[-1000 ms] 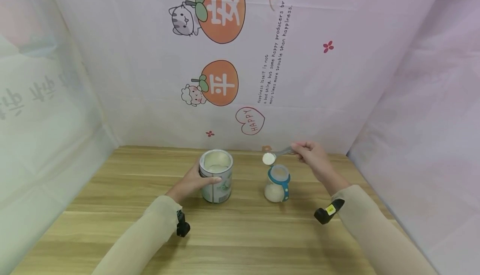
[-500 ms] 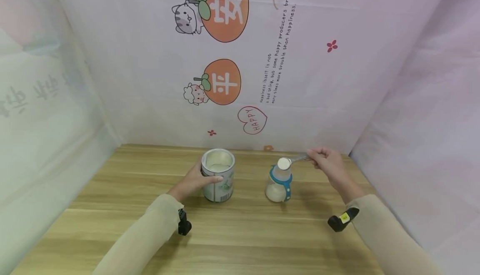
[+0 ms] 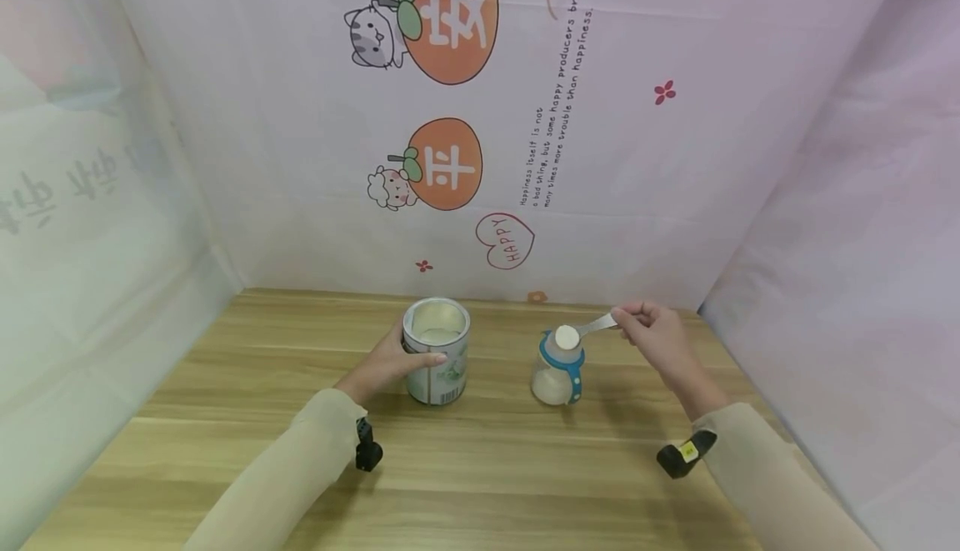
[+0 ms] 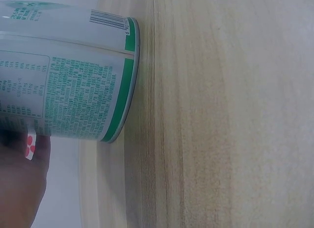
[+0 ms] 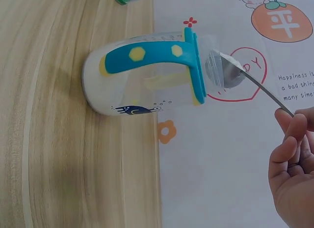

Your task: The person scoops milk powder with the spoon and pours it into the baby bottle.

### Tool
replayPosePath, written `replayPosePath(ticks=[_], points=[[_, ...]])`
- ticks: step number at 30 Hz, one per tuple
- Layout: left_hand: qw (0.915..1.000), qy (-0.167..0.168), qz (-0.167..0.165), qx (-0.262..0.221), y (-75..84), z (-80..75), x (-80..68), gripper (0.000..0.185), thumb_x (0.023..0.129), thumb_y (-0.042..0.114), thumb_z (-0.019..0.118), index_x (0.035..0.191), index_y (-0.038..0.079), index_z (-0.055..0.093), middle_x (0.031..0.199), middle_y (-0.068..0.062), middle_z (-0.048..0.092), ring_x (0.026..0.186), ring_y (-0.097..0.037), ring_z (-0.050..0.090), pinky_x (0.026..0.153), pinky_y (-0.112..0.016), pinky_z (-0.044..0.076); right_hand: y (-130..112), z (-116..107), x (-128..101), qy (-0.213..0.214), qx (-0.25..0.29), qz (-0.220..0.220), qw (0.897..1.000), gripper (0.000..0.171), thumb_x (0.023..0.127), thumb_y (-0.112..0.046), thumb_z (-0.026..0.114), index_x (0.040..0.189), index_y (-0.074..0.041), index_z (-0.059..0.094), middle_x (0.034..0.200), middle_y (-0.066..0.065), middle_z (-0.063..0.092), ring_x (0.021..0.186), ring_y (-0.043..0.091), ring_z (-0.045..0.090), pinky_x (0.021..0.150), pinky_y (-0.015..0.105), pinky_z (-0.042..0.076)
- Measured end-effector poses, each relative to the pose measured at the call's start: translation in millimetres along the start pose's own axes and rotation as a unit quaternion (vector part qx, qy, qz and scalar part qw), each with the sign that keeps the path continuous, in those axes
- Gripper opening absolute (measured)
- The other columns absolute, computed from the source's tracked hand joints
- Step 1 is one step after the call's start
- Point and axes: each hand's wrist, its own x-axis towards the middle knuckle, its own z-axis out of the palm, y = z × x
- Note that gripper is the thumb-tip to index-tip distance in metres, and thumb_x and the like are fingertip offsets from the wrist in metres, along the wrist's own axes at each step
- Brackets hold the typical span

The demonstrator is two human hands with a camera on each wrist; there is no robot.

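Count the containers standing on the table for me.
2: a tin, gripped by the left hand, and a clear blue-collared bottle to its right, with the spoon in the right hand at its mouth.

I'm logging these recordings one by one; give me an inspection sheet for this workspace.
Surface: wood-grain table, with things standing on its far part.
Job's things: open can, upright, pale contents inside; bottle, upright, blue handle, white contents low down; spoon, white powder in its bowl, at the bottle's mouth.
Clutter: nothing seen.
Grips: left grip holds the can's side; right grip pinches the spoon's handle.
Cables: nothing seen.
Surroundings: printed backdrop, pale side sheets; black wrist cameras on both arms.
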Motion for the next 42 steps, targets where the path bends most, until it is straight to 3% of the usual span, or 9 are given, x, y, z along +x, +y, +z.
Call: replayPosePath(ticks=[4,7,13,20,29,35,39,42], points=[[1.0000,-0.005,0.003,-0.002,-0.6,0.0,0.6,0.097,0.080,0.034,0.086,0.154,0.031,0.024,0.147,-0.007,0.045,0.139,-0.032,0.038,0.114,-0.060,0.023,0,3,-3,0.006,-0.035,-0.026,0.999,0.038,0.102,-0.033,0.060,0.111,0.004,0.065,0.098,0.016,0.072,0.081,0.013,0.064,0.071,0.024,0.054],[1.0000,-0.007,0.005,-0.003,-0.4,-0.2,0.8,0.096,0.081,0.034,0.086,0.154,0.032,0.024,0.147,-0.006,0.045,0.139,-0.031,0.038,0.114,-0.060,0.023,0,7,-5,0.017,-0.072,-0.067,0.995,0.033,0.102,-0.033,0.061,0.107,-0.001,0.067,0.094,0.012,0.072,0.079,0.015,0.065,0.064,0.023,0.054],[1.0000,-0.002,0.002,0.002,1.6,0.5,0.1,0.095,0.081,0.034,0.086,0.154,0.031,0.025,0.147,-0.007,0.045,0.139,-0.031,0.038,0.114,-0.060,0.024,1,13,-9,0.050,-0.141,-0.178,0.973,0.020,0.099,-0.026,0.066,0.098,-0.006,0.070,0.077,0.000,0.068,0.061,0.014,0.056,0.048,0.025,0.043],[1.0000,0.000,-0.003,0.005,1.4,0.3,1.1,0.097,0.079,0.036,0.086,0.154,0.032,0.025,0.147,-0.007,0.045,0.140,-0.032,0.037,0.114,-0.060,0.023,3,17,-11,0.068,-0.164,-0.252,0.951,0.009,0.096,-0.014,0.070,0.096,-0.005,0.069,0.078,-0.001,0.068,0.060,0.009,0.054,0.050,0.022,0.043],[0.9999,0.001,-0.009,0.007,-0.9,-0.9,0.6,0.099,0.079,0.037,0.087,0.155,0.033,0.024,0.148,-0.007,0.044,0.140,-0.033,0.036,0.114,-0.061,0.023,1,21,-14,0.073,-0.202,-0.382,0.899,0.014,0.086,0.002,0.077,0.093,-0.005,0.067,0.074,-0.008,0.061,0.062,0.004,0.051,0.051,0.014,0.038],[1.0000,-0.003,-0.004,0.002,-0.7,-0.7,-0.5,0.099,0.079,0.037,0.087,0.154,0.034,0.023,0.146,-0.003,0.044,0.139,-0.031,0.037,0.114,-0.060,0.023,4,22,-15,0.067,-0.217,-0.439,0.869,0.022,0.080,0.008,0.078,0.095,-0.003,0.067,0.079,-0.001,0.065,0.067,0.009,0.059,0.056,0.021,0.050],[1.0000,-0.006,0.003,0.002,0.5,-0.5,-0.9,0.098,0.080,0.035,0.086,0.155,0.033,0.023,0.147,-0.004,0.044,0.140,-0.031,0.037,0.114,-0.061,0.023,6,23,-15,0.048,-0.235,-0.472,0.848,0.008,0.091,-0.004,0.072,0.097,-0.001,0.067,0.084,0.004,0.065,0.070,0.013,0.062,0.060,0.025,0.054],[1.0000,-0.006,0.006,0.003,1.1,-0.4,-1.1,0.097,0.080,0.035,0.086,0.154,0.032,0.024,0.148,-0.006,0.044,0.140,-0.031,0.037,0.114,-0.061,0.023,6,24,-15,0.039,-0.238,-0.497,0.834,0.020,0.102,-0.017,0.059,0.096,0.001,0.066,0.083,0.005,0.064,0.069,0.014,0.061,0.058,0.022,0.053]])
